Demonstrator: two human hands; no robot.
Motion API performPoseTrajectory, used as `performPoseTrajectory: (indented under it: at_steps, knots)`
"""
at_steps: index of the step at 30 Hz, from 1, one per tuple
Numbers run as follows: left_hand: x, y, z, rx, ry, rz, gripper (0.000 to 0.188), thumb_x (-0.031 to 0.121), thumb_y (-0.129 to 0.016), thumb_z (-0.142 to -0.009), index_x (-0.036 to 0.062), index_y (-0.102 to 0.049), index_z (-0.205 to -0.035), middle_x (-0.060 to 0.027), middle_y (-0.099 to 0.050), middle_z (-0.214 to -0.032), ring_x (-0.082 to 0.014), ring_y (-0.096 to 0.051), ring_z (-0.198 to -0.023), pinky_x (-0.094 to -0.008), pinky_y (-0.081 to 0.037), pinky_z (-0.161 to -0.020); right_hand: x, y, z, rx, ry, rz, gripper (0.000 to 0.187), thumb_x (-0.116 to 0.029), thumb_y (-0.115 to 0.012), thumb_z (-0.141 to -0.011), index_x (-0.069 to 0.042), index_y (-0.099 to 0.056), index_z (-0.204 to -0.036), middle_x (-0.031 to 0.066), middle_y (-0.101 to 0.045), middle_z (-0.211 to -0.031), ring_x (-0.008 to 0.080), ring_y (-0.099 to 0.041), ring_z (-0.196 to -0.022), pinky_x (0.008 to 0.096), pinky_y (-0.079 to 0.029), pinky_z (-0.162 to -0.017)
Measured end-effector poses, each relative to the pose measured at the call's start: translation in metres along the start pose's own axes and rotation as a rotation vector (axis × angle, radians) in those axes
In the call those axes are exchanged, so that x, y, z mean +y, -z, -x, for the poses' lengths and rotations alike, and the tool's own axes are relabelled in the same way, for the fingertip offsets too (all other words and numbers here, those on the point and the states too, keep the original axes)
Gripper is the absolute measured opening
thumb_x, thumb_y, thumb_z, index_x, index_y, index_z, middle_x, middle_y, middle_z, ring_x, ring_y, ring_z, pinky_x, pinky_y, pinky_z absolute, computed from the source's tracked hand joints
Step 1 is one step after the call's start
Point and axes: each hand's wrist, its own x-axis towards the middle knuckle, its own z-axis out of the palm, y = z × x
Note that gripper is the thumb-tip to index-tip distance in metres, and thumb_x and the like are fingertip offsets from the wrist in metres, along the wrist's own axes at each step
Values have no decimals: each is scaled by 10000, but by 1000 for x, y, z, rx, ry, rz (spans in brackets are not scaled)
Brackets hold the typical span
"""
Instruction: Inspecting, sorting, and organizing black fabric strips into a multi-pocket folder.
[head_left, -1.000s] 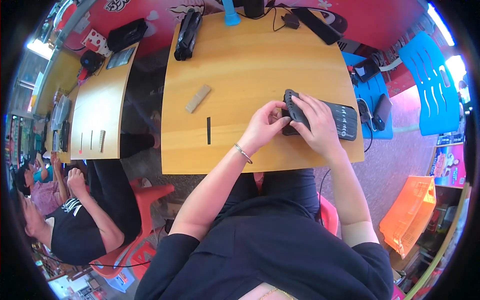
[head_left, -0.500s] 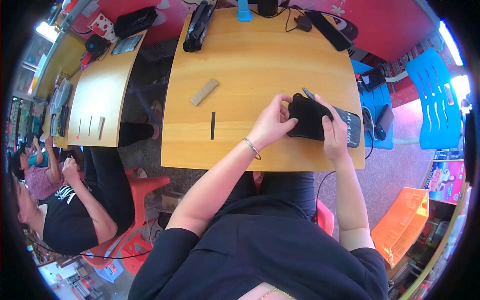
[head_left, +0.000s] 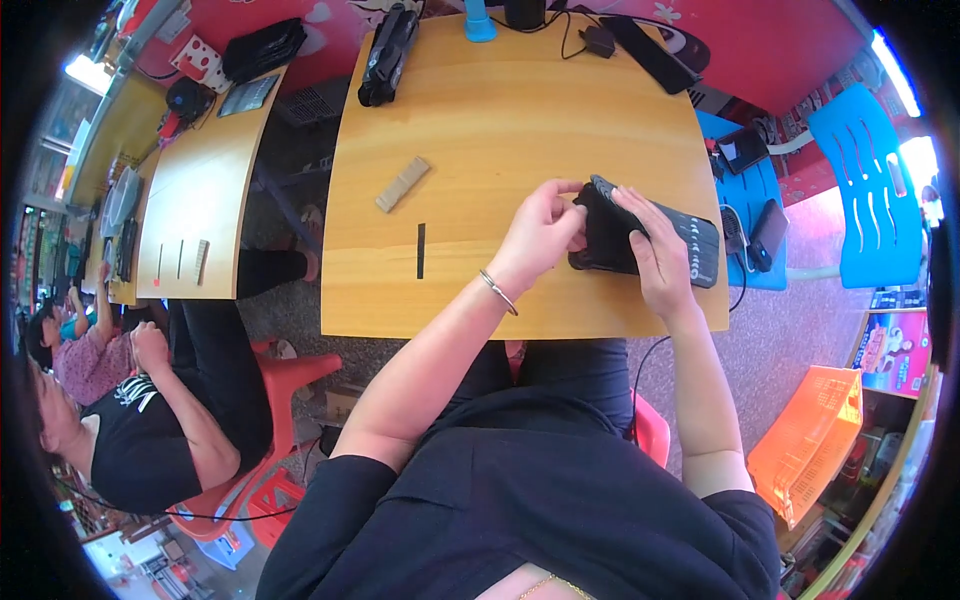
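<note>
A soft black pouch-like item (head_left: 608, 240) lies near the right front of the wooden table; its exact kind is hard to make out. My left hand (head_left: 543, 238) pinches its left edge between thumb and fingers. Over its right part bends my right hand (head_left: 660, 252), gripping it with long fingers on the upper flap and the thumb lower down. To the right of that hand shows a black printed part (head_left: 703, 248) with a row of pale marks; whether it belongs to the same item I cannot tell.
On the table are a beige folded strip (head_left: 403, 184), a thin black strip (head_left: 421, 251), a black bundle (head_left: 388, 55), a blue stand (head_left: 479, 22) and a black adapter (head_left: 598, 41). A blue chair (head_left: 868, 190) and orange basket (head_left: 810, 440) stand right. A co-worker (head_left: 150, 430) sits left.
My right hand's fingers have shifted left over the item's upper flap, folding it upward. My left hand has moved slightly up, still pinching the edge. The co-worker's hand has lowered.
</note>
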Motion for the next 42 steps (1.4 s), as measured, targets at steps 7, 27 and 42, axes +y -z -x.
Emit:
performPoseTrajectory:
  at_steps: [7, 27, 42]
  knots:
    - [-5, -6, 4, -52, -59, 338, 575, -26, -602, -881, 11, -322, -1382, -69, -592, -983, -115, -598, -912, -276, -520, -845, 1, 1, -1, -16, -6, 2, 378, -109, -482, -925, -62, -563, -1292, 166, -557, -1316, 345, -469, -1280, 413, -342, -1070]
    - [-14, -22, 8, -21, -528, -803, 342, 126, -696, -810, -66, -630, -1085, -193, -584, -1176, -308, -631, -961, -356, -512, -876, -19, 27, -17, 76, -118, -104, 345, -83, -529, -939, -43, -547, -1281, 167, -624, -1199, 303, -576, -1164, 340, -432, -973]
    - [-6, -38, 6, -159, -565, -1275, 345, 126, -702, -772, -38, -602, -1059, -160, -556, -1217, -303, -507, -1143, -354, -442, -983, 38, 175, -18, 1122, -94, -761, 431, -264, -483, -1002, -23, -412, -1353, 143, -494, -1347, 276, -488, -1237, 451, -389, -1045]
